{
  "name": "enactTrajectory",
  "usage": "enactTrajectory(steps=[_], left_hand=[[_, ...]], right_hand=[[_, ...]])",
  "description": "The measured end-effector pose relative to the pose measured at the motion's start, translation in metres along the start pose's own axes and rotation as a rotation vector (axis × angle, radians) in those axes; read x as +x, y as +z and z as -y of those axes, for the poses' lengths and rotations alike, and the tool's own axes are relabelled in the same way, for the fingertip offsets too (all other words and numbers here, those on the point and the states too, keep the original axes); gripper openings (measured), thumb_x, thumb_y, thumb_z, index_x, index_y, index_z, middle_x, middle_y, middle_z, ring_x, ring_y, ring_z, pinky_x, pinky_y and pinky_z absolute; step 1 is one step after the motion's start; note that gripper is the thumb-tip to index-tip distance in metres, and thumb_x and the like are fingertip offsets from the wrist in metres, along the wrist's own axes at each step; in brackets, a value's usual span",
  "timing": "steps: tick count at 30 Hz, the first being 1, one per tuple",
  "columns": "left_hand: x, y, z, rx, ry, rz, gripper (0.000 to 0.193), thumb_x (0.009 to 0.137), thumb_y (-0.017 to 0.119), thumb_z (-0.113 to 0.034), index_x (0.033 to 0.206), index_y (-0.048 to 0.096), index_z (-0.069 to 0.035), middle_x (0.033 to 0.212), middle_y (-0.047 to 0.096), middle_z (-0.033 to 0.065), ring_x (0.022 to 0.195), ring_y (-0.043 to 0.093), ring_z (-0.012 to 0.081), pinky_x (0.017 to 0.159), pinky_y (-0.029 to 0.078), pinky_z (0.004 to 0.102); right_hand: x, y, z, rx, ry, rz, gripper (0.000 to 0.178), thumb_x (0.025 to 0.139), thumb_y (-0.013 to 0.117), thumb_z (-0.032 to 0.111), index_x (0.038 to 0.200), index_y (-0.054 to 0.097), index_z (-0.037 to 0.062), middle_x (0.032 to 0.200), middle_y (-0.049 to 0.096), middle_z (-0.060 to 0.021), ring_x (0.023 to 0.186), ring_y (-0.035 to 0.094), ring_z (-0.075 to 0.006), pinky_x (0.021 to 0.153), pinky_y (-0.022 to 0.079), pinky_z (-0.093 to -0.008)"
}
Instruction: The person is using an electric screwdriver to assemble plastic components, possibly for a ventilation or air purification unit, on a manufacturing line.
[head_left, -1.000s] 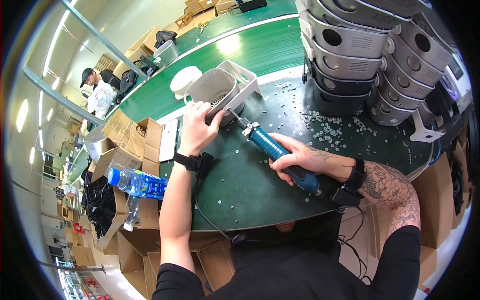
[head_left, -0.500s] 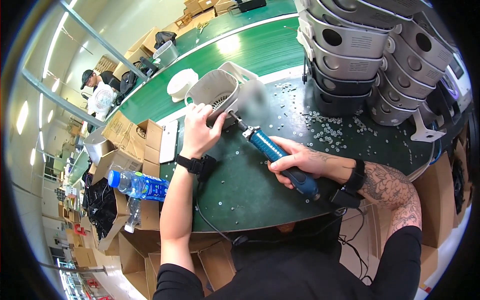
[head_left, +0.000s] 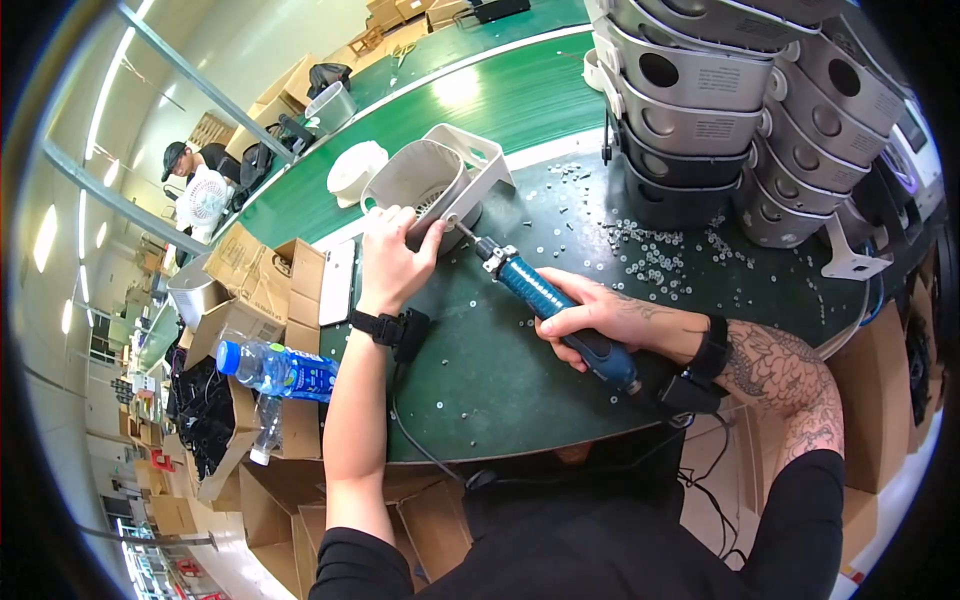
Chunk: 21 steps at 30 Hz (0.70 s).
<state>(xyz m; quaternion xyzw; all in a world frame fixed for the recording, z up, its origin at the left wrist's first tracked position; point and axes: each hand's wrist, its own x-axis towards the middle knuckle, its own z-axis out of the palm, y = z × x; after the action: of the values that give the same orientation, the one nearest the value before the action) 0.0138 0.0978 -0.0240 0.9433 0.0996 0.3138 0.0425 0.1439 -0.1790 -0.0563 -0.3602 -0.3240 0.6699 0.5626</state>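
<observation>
My left hand [head_left: 397, 255] is closed on the near side of a grey plastic housing [head_left: 425, 165], thumb and fingers pressed against its wall. The housing is an open tub with slots inside. A light grey bracket [head_left: 488, 175] with cut-outs runs along its right side. In my right hand [head_left: 595, 320] is a blue electric screwdriver [head_left: 535, 288], gripped around its body and slanting up to the left. Its thin bit reaches the bracket's near end beside my left thumb. Whether a screw sits under the bit is too small to tell.
Stacked grey housings [head_left: 690, 130] stand at the right. Small washers and screws [head_left: 655, 258] lie scattered on the green table [head_left: 510, 400]. A round white part [head_left: 355, 172] is behind the housing. At left are a cardboard box [head_left: 265, 275], a bottle [head_left: 280, 370] and a distant co-worker [head_left: 215, 160].
The housing and my left hand have shifted slightly left. The screwdriver stays at the bracket's near end, its front a little further left.
</observation>
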Motion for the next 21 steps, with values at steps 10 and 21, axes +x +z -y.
enactTrajectory(steps=[10,21], left_hand=[[-0.0018,-0.0008,0.0015,-0.015,0.029,0.027,0.031,0.082,0.080,-0.023,0.076,0.058,-0.002,0.078,0.057,0.0148,0.082,0.054,0.0363,0.074,0.045,0.0442],[-0.0011,-0.0001,-0.0025,-0.024,0.034,0.009,0.031,0.082,0.080,-0.021,0.076,0.057,-0.001,0.078,0.055,0.0147,0.082,0.054,0.0360,0.074,0.045,0.0438]], right_hand=[[0.0001,0.0000,0.0007,-0.009,-0.013,0.031,0.062,0.094,0.066,0.011,0.143,0.031,0.0039,0.093,0.054,-0.0092,0.061,0.060,-0.0155,0.053,0.053,-0.0312],[0.0013,0.0044,-0.0008,0.053,-0.008,0.001,0.057,0.094,0.067,0.010,0.141,0.033,0.0044,0.083,0.052,-0.0054,0.059,0.061,-0.0146,0.050,0.054,-0.0319]])
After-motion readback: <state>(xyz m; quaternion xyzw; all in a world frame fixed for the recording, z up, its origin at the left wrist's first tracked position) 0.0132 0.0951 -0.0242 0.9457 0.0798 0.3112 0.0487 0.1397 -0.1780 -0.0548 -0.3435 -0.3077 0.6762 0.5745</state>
